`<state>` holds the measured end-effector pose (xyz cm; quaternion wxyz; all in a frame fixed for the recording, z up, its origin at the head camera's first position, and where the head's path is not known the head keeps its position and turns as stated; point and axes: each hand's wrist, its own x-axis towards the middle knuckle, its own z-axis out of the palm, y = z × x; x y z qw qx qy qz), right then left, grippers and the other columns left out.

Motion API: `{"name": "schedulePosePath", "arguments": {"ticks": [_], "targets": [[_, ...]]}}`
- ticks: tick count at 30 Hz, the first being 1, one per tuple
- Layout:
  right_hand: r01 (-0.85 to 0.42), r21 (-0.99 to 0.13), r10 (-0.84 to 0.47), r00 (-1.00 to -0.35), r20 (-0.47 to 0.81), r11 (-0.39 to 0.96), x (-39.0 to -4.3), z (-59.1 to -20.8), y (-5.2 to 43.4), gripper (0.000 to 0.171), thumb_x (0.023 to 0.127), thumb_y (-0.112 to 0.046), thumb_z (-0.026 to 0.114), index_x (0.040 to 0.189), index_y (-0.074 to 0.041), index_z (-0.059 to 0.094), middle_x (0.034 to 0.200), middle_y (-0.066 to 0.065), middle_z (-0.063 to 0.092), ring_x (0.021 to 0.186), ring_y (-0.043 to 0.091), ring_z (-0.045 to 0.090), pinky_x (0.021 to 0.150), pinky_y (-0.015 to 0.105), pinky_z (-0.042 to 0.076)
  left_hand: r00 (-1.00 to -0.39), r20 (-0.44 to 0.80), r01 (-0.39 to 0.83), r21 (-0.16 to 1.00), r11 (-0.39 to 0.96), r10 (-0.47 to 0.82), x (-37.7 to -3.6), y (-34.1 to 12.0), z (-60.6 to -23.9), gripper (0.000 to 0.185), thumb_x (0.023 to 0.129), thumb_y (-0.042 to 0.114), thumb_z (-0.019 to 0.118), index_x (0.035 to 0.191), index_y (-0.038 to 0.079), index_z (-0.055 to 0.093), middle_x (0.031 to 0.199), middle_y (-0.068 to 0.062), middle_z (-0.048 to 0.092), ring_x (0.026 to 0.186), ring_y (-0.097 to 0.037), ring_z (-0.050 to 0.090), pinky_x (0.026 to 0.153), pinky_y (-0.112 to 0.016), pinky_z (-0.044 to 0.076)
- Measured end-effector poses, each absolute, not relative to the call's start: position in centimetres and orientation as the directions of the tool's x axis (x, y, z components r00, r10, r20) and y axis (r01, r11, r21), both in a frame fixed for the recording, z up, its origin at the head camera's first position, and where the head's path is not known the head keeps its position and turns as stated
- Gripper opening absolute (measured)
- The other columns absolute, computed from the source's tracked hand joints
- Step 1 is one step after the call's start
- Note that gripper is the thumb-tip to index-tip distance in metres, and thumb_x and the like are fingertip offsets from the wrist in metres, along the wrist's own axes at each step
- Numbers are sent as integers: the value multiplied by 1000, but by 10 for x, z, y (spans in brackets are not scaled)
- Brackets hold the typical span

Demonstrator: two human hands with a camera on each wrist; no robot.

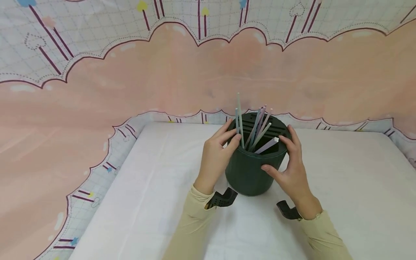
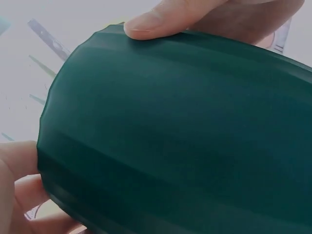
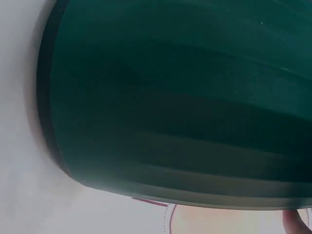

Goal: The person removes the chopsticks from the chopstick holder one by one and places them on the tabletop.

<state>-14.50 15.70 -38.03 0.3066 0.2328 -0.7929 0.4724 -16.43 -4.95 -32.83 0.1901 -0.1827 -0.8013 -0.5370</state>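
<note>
Dark-green container [image 1: 250, 171] on white bench [image 1: 162, 162], pastel sticks [image 1: 255, 128] leaning in its top; left hand [image 1: 218, 151] and right hand [image 1: 294, 168] grip opposite sides, presumably to steady it.

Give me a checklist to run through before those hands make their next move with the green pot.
1. Left hand at the rim of the green pot: ok.
2. Right hand on the opposite side, thumb touching the front: ok.
3. Pot upright: ok.
4. Sticks leaning inside: ok.
5. Left thumb clear of the sticks: cannot tell; they overlap in the head view.
6. Base flat on the white surface: cannot tell; its far edge is hidden.
</note>
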Motion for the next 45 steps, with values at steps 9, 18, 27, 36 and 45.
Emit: {"name": "schedulePosePath", "arguments": {"ticks": [9, 18, 27, 36, 45], "targets": [[-710, -571, -106, -660, 744, 412, -140, -363, 147, 79, 75, -54, 60, 120, 5, 33, 144, 20, 13, 129, 35, 21, 102, 36, 25, -874, 475, 474, 789, 390, 102, -165, -54, -325, 30, 88, 37, 54, 100, 13, 68, 132, 17, 40, 120, -4, 38, 89, -27, 42], [-718, -567, -100, -651, 753, 403, -137, -361, 146, 78, 75, -53, 60, 119, 7, 34, 143, 22, 15, 130, 35, 19, 102, 30, 24, -818, 566, 548, 710, 442, 105, -156, -50, -319, 33, 89, 40, 51, 95, 12, 66, 127, 7, 47, 117, -7, 39, 91, -36, 38], [-730, -538, -112, -631, 768, 422, -137, -356, 150, 79, 76, -53, 60, 119, 8, 33, 140, 24, 20, 128, 36, 22, 103, 26, 22, -771, 629, 625, 717, 309, 98, -150, -47, -308, 25, 94, 31, 45, 100, 13, 62, 92, 7, 64, 99, -5, 54, 79, -28, 43], [-717, -547, -93, -639, 764, 433, -133, -360, 152, 77, 77, -53, 59, 120, 6, 32, 140, 25, 19, 129, 35, 20, 103, 24, 21, -749, 649, 662, 735, 144, 131, -144, -49, -303, 19, 91, 20, 51, 106, 12, 60, 94, 2, 64, 91, -9, 59, 77, -26, 48], [-720, -541, -101, -636, 765, 435, -133, -357, 151, 76, 77, -52, 60, 119, 6, 34, 140, 24, 21, 129, 35, 18, 104, 43, 19, -701, 713, 712, 696, -92, -24, -127, -62, -280, 17, 89, -1, 50, 105, -3, 55, 92, -16, 61, 89, -27, 59, 78, -39, 49]]}}
